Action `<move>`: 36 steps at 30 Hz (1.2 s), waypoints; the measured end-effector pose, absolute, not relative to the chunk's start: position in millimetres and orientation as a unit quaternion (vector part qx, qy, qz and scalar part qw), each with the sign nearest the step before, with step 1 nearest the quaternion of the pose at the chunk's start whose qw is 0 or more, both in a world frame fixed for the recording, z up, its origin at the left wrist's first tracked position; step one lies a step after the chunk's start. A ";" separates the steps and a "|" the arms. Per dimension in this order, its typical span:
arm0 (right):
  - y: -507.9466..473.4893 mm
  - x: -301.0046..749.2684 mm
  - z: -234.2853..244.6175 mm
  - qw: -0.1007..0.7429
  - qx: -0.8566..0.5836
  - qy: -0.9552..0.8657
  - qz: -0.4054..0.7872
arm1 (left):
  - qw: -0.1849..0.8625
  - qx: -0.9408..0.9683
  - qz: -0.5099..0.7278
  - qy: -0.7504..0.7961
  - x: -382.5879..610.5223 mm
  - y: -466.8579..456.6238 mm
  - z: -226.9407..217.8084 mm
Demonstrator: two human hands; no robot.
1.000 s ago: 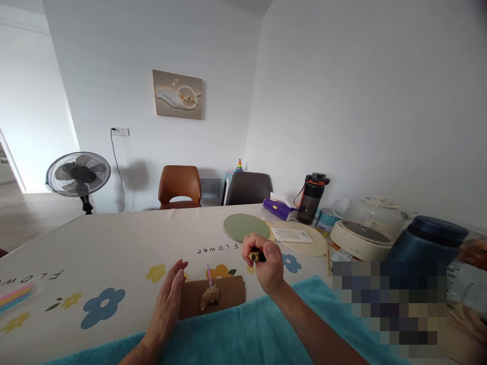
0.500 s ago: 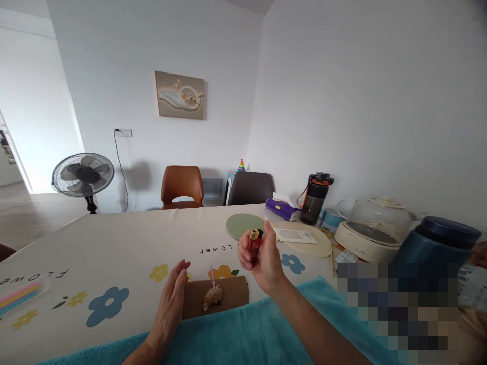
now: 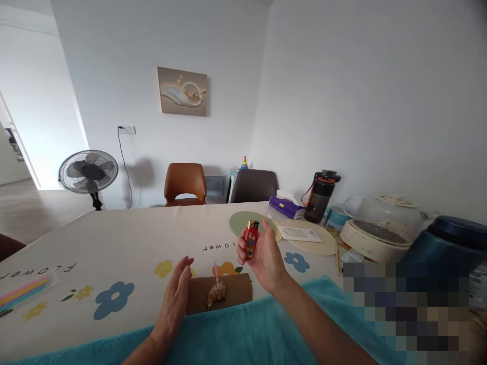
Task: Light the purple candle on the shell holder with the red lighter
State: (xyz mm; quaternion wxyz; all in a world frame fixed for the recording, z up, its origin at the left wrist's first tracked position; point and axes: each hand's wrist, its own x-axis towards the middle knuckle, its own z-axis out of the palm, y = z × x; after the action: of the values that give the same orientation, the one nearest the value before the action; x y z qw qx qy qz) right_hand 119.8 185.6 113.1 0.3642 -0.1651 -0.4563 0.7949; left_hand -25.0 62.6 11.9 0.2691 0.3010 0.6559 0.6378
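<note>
My right hand [image 3: 266, 256] is raised over the table, its fingers wrapped round a red lighter [image 3: 251, 242] with a gold top. The lighter stands nearly upright, and my thumb is off its top; no flame shows. Held on edge beside the cardboard [image 3: 239, 289], my left hand [image 3: 175, 289] has straight fingers and grips nothing. On the cardboard lies a lumpy, light-brown piece [image 3: 216, 293], perhaps a shell or a root. A thin purple candle [image 3: 216, 272] stands upright in it, unlit as far as I can see.
A teal towel [image 3: 228, 334] covers the near table edge. To the right are a tissue pack [image 3: 286, 207], a dark bottle [image 3: 320, 197], a glass kettle [image 3: 380, 228] and a blue container [image 3: 449, 248]. Coloured candles [image 3: 25, 294] in a clear pack lie at left.
My right hand has turned the lighter more upright, and my thumb has moved away from its top. My left hand stays beside the cardboard. The whole view has shifted slightly.
</note>
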 end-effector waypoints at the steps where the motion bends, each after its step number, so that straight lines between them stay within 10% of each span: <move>1: 185.2 119.6 113.3 0.365 -0.165 -0.456 0.795 | 0.269 0.302 0.639 0.655 -25.5 62.7 11.2; 36: 176.4 120.6 118.5 0.376 -0.116 -0.454 0.799 | 0.258 0.310 0.638 0.656 -25.9 63.7 9.8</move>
State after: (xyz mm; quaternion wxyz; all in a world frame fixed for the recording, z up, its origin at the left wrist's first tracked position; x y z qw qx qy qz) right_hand 120.6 176.4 118.5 0.3762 -0.1162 -0.4545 0.7990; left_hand -25.9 63.7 9.8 0.2585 0.3103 0.6561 0.6375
